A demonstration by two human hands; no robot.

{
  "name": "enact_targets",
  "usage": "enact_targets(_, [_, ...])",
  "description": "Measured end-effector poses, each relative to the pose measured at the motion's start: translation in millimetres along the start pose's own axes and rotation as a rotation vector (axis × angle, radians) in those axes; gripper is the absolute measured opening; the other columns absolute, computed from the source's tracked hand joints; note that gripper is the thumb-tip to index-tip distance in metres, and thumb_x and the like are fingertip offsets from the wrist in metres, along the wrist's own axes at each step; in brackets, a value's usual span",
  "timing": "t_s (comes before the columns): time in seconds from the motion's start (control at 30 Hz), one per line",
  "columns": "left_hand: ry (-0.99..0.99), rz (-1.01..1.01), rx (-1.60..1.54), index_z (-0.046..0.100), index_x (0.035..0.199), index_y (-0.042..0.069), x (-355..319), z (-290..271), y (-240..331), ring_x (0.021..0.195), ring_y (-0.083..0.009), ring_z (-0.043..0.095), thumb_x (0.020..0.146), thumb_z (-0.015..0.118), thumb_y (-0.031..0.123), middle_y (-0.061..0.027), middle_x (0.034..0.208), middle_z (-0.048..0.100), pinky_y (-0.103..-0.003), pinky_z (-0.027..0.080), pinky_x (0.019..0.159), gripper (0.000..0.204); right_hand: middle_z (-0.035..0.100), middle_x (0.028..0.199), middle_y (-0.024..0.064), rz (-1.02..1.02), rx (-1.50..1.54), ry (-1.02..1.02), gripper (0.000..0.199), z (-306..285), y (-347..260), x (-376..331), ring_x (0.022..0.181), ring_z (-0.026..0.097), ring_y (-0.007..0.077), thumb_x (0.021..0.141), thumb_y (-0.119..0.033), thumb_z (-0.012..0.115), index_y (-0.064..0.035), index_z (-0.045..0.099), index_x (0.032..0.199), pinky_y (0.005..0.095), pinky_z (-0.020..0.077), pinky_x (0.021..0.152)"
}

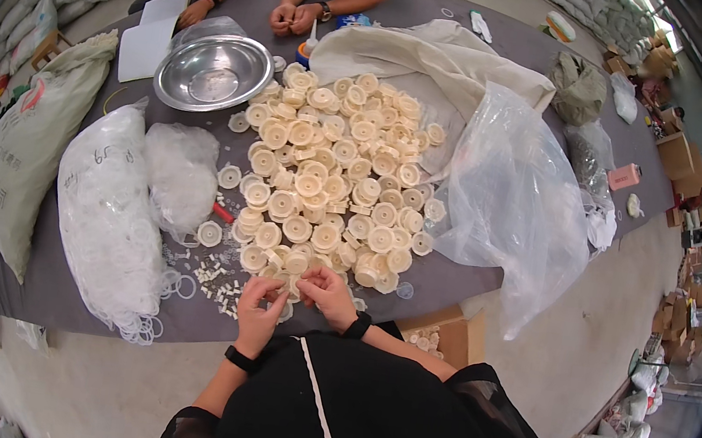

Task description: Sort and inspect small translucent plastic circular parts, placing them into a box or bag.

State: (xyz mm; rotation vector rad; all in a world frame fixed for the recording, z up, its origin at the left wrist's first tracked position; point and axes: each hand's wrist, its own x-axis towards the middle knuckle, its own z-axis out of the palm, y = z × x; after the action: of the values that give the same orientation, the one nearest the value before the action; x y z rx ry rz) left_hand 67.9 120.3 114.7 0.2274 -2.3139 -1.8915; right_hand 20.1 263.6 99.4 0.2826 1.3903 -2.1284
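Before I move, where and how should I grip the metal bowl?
Probably pinch the metal bowl by its near rim, coming from above: its mouth faces up, that edge shows uncovered, and cream discs lie close to its right side.

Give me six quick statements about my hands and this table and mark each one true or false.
1. The left hand and right hand are close together at the near edge of the cream plastic discs. True.
2. The right wrist is bare. False: it wears a black band.
3. The metal basin is right of the discs. False: it sits to their left.
4. A small red cylinder lies left of the discs. True.
5. The discs are bright blue. False: they are cream.
6. The clear plastic sheet hangs past the table's edge. True.
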Motion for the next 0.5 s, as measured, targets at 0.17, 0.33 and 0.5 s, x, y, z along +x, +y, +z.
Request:
enact_targets(0.17, [-0.015,0.015,0.009,0.056,0.085,0.001,-4,14,3,0.063,-0.0090,0.049,0.067,0.060,-0.007,-0.0045,0.079,0.051,-0.020,0.041,0.058,0.020,0.053,0.058,0.0004,-0.003,-0.085,-0.148,0.015,-9,-9,-7,0.046,0.047,0.0052,0.081,-0.017,0.058,-0.0044,0.051,0.081,0.0165,0.0356,0.041])
enact_targets(0.33, [-0.076,0.126,0.145,0.055,0.084,0.001,-6,26,13,0.062,-0.0111,0.050,0.065,0.060,-0.006,-0.0050,0.075,0.052,-0.022,0.041,0.057,0.020,0.052,0.056,0.0006,0.027,-0.122,-0.202,0.015,-19,-7,-11,0.044,0.046,0.0048,0.083,-0.018,0.056,-0.0041,0.050,0.084,0.0166,0.0345,0.039])
enact_targets(0.5, [-0.094,0.083,0.172,0.055,0.082,0.001,-12,31,14,0.063,-0.0101,0.051,0.067,0.060,-0.006,-0.0035,0.075,0.053,-0.021,0.041,0.058,0.018,0.051,0.056,-0.0002,0.002,-0.171,-0.175,0.014,-23,-9,-15,0.043,0.046,0.0047,0.084,-0.018,0.054,-0.0045,0.050,0.089,0.0170,0.0342,0.039])
